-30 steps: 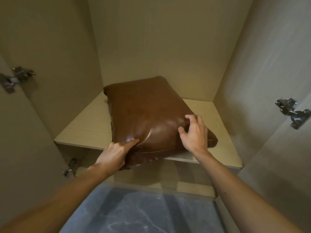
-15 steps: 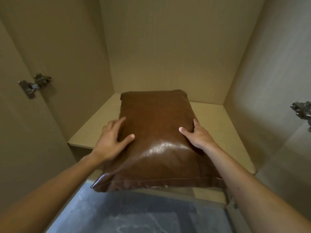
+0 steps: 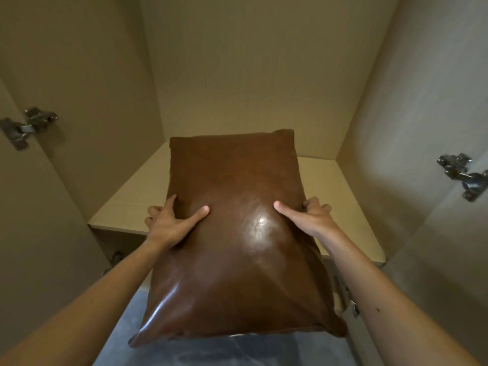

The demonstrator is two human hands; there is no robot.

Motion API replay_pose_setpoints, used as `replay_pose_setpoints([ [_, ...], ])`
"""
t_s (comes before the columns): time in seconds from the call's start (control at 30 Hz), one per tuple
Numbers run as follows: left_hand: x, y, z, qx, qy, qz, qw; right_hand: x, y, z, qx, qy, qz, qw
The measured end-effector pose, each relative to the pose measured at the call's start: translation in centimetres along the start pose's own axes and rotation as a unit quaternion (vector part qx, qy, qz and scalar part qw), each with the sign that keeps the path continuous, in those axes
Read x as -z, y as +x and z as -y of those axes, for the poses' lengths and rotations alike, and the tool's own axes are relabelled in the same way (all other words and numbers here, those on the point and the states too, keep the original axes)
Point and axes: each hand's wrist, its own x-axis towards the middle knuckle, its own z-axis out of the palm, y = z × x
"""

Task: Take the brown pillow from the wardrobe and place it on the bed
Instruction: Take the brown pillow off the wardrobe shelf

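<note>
The brown leather-look pillow is held lengthwise in front of me, its near end hanging out past the wardrobe shelf edge, its far end still over the shelf. My left hand grips its left side, thumb on top and fingers underneath. My right hand grips the right side the same way. The bed is out of view.
The wardrobe's beige side walls close in on the left and right. Metal door hinges stick out at the left and at the right. A lower hinge sits under the shelf. Grey marbled floor lies below.
The pillow has been drawn toward me, farther off the shelf, and turned straight. Both hands shifted from pressing on its top to clasping its two sides.
</note>
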Motion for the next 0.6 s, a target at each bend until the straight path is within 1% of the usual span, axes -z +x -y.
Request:
replay_pose_setpoints([
  [0.1,0.1,0.7,0.4,0.004,-0.074,0.018,0.997,-0.7,0.2,0.5,-0.011,0.074,-0.011,0.997],
  [0.17,0.3,1.1,0.4,0.004,-0.097,0.034,0.995,-1.1,0.2,0.8,-0.004,0.103,-0.013,0.995],
  [0.3,0.6,1.8,0.8,0.013,-0.126,0.058,0.990,-0.9,0.5,1.7,0.006,0.074,0.011,0.997],
  [0.43,0.6,2.3,1.7,-0.032,-0.158,0.085,0.983,-0.4,0.8,2.9,0.008,0.026,0.040,0.999],
  [0.5,0.4,2.3,1.6,-0.036,-0.181,0.096,0.978,-0.6,0.8,3.3,0.004,0.043,0.043,0.998],
  [0.6,0.3,1.8,0.6,-0.028,-0.206,0.078,0.975,-1.2,0.5,3.1,-0.001,0.090,0.020,0.996],
])
